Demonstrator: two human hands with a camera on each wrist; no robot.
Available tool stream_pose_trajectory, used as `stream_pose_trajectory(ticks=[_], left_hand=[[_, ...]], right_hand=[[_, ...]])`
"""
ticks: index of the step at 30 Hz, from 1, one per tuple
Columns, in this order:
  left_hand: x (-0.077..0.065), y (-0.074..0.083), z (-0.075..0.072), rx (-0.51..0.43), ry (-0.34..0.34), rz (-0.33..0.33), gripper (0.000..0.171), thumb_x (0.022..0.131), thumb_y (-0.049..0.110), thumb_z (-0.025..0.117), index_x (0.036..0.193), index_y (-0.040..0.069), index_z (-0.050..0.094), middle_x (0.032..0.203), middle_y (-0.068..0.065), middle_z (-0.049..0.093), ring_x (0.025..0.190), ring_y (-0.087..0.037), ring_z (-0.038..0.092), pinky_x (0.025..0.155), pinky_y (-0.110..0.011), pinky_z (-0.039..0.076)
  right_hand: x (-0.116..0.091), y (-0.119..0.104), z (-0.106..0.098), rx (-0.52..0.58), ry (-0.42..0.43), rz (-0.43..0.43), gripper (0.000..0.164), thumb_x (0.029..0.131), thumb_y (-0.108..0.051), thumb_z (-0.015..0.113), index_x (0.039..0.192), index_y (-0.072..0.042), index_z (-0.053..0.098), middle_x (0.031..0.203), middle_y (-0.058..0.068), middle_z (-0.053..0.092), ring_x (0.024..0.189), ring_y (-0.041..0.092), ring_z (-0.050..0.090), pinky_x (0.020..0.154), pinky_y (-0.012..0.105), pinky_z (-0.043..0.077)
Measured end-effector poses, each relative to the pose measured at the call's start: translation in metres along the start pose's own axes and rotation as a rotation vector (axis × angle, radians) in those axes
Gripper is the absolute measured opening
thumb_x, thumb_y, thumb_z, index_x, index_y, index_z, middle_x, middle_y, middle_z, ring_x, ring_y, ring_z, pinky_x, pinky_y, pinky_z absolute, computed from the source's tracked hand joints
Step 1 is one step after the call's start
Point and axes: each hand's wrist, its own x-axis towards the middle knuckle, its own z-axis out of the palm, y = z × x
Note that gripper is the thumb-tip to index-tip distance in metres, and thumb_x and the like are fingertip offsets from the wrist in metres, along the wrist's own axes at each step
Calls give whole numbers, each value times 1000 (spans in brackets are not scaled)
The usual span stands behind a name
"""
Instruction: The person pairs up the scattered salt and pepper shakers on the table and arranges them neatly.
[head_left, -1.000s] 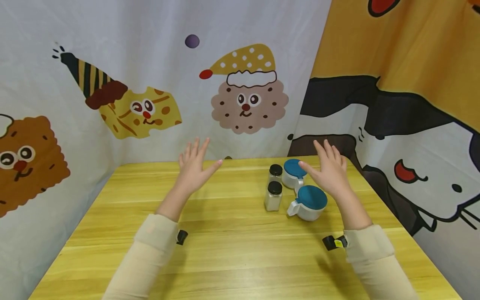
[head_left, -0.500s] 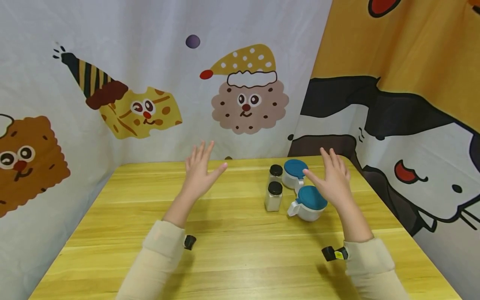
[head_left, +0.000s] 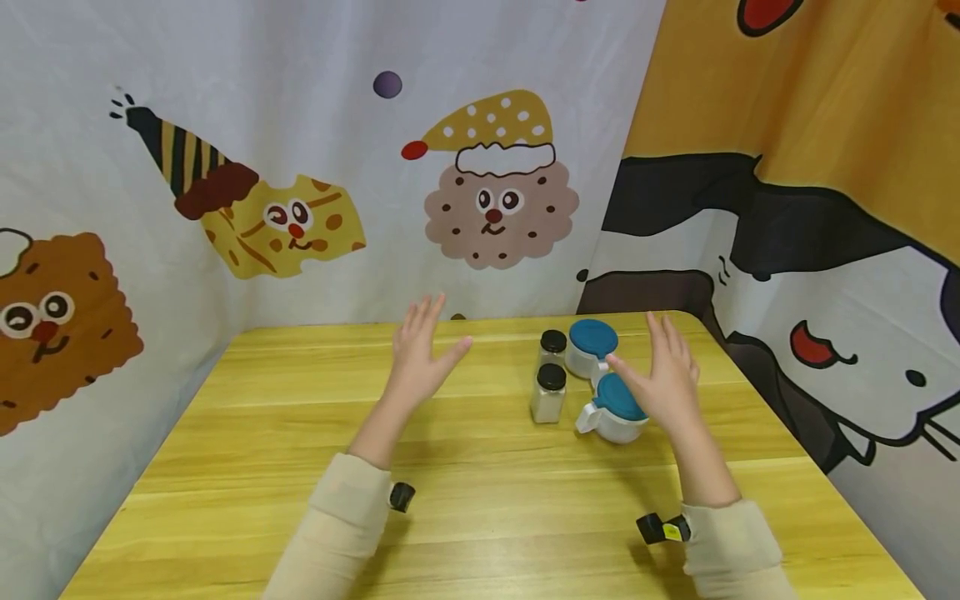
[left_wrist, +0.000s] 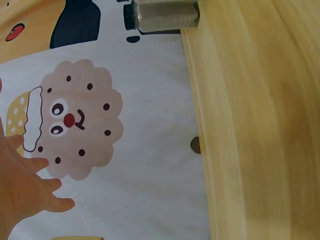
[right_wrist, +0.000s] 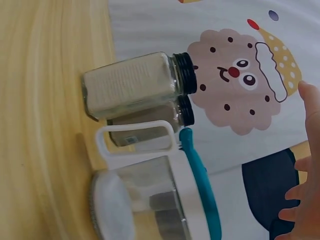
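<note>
My left hand (head_left: 420, 362) is held above the wooden table with fingers spread and nothing in it. My right hand (head_left: 663, 379), also spread and holding nothing, hovers at the front seasoning pot (head_left: 621, 427), partly covering its blue lid; contact is not visible. A second blue-lidded pot (head_left: 587, 362) stands behind it. Left of the pots are two square glass jars with black caps, a front one (head_left: 547, 404) with pale contents and a rear one (head_left: 552, 342). In the right wrist view the front pot shows a white handle (right_wrist: 137, 126) and a clear body.
The wooden table (head_left: 465, 500) backs onto a white curtain (head_left: 300, 83) printed with cartoon biscuits and cheese. A second curtain with a cartoon cat (head_left: 862, 333) hangs along the right side. Small black cameras sit at both wrists.
Both hands have drawn back toward the person. The left hand has also shifted right, and the right hand covers more of the front pot's lid. Jars and pots stay put.
</note>
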Motion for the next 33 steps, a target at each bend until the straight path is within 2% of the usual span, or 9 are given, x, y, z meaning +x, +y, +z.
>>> stream_pose_trajectory(ticks=[7, 15, 24, 33], left_hand=[[-6, 2, 14, -75, -3, 4, 81, 91, 58, 53, 154, 24, 18, 159, -4, 11, 144, -31, 2, 107, -62, -2], [-9, 5, 28, -131, 33, 14, 80, 90, 57, 56, 154, 21, 22, 158, -5, 16, 143, -32, 7, 106, -65, 4], [-13, 6, 45, -204, 42, -30, 78, 90, 49, 61, 153, 20, 24, 157, -3, 18, 143, -32, 10, 106, -65, 8], [-18, 6, 68, -261, 31, -50, 76, 89, 47, 64, 151, 19, 29, 156, -1, 23, 141, -28, 17, 108, -59, 16]], right_hand=[[-9, 3, 6, 25, 25, 27, 93, 87, -55, 61, 155, -15, 12, 156, 22, 9, 137, 51, 9, 101, 72, 4], [-18, 10, 13, 82, 49, 69, 92, 87, -51, 64, 155, -17, 12, 157, 20, 10, 139, 46, 9, 101, 71, 5], [-30, 17, 23, 117, 81, 92, 92, 88, -48, 65, 155, -15, 13, 156, 21, 12, 139, 46, 10, 101, 71, 7], [-39, 22, 37, 175, 136, 172, 94, 85, -46, 70, 155, -17, 14, 156, 16, 15, 140, 40, 15, 103, 69, 12]])
